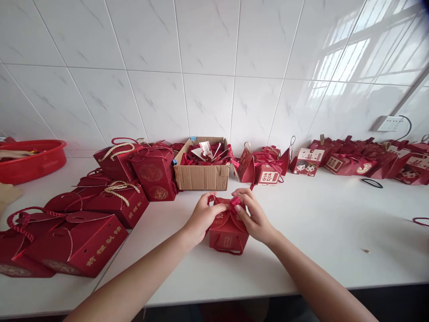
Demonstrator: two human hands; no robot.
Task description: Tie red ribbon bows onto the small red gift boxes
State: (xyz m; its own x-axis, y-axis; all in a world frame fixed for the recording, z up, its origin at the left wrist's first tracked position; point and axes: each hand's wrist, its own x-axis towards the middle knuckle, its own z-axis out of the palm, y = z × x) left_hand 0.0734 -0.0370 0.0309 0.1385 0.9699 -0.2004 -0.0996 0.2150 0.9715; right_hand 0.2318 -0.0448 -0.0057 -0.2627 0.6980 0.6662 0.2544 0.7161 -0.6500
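A small red gift box (229, 240) with gold print and a cord handle on its near side stands on the white table in front of me. Both hands are at its top. My left hand (203, 219) has its thumb and fingers closed on the red ribbon at the left of the lid. A loop of that ribbon (235, 202) stands up at the top, pinched between the thumb and fingers of my right hand (256, 218). My fingers partly cover the box's top flaps.
An open cardboard box (203, 178) of red ribbons and tags stands behind. Larger red boxes with rope handles (103, 237) are stacked at left, beside a red basin (36, 165). Small red boxes (306, 162) line the wall at right, near a black ring (372, 183) and a power socket (388, 123).
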